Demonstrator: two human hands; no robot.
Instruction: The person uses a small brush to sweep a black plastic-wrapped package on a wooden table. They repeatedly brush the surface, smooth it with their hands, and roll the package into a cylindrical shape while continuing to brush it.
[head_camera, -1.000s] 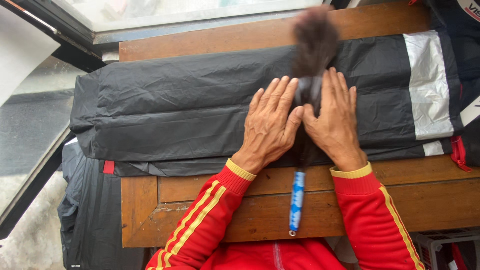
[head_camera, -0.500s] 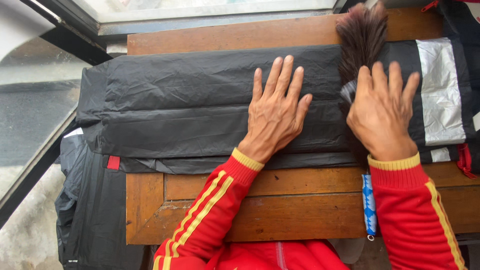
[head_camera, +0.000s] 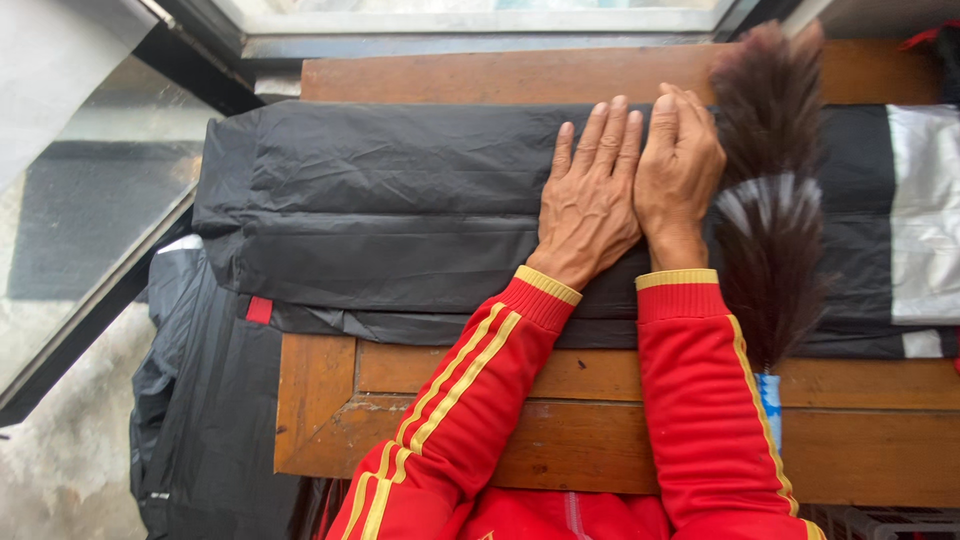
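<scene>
Tabletop (head_camera: 330, 400) of brown wood nearest, red sleeves (head_camera: 480, 400) above its edge. Farther, folded black fabric (head_camera: 400, 210) across the wood. On the fabric, left hand (head_camera: 590, 205) flat, fingers (head_camera: 600, 135) stretched, holding nothing. Right hand (head_camera: 678, 170) touching it, fingers curled loosely, empty. Just right, dark feather duster (head_camera: 770, 230), blue handle (head_camera: 770, 405).

Even, soft daylight enters from the glass window (head_camera: 480, 12) at the top edge, shadows faint, focus sharp throughout, mild sheen on the folded black plastic sheet (head_camera: 400, 210).
</scene>
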